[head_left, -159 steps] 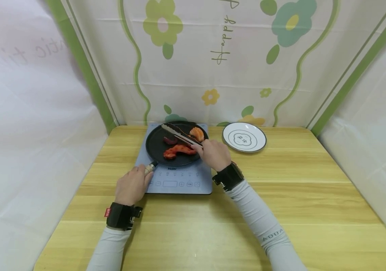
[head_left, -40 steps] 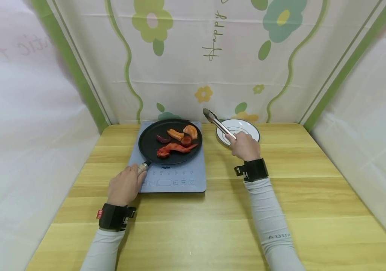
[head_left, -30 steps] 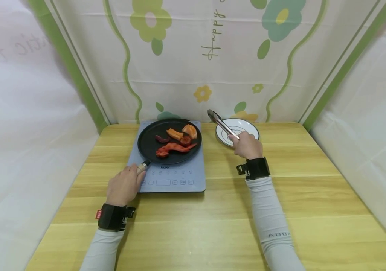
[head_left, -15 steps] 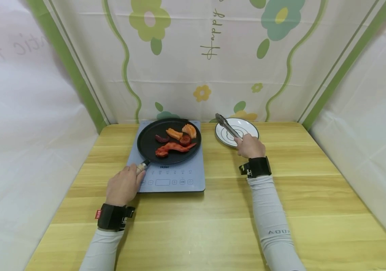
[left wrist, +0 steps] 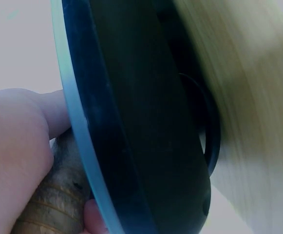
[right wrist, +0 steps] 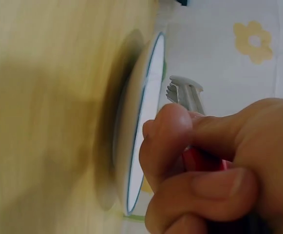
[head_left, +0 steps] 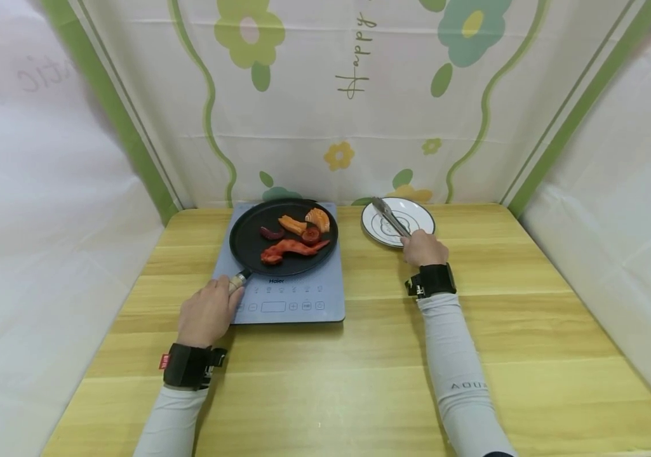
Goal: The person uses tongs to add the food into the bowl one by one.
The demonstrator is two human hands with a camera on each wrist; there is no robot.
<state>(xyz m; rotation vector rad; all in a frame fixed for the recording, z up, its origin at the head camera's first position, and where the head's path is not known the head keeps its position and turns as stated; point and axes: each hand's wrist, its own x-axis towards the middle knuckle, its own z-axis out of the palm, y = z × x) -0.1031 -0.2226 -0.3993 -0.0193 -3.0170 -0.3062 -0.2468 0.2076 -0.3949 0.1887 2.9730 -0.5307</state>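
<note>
My left hand grips the wooden-look handle of a round black frying pan, which sits on a pale blue induction cooktop. In the pan lie a long red piece that looks like a chicken wing, a small red round, two orange pieces and a dark purple piece. With curled fingers my right hand holds metal tongs over a white dark-rimmed plate. In the right wrist view the serrated tong tips stand above the plate, with no food visible between them.
The cooktop and plate stand at the back of a wooden table, near a flower-print cloth backdrop. White cloth walls rise on both sides. A gap of table separates cooktop and plate.
Over five seconds the tongs went from above the pan to the plate on the right, and lately lowered toward it. The left hand keeps its grip on the handle; the view shifts slightly.
</note>
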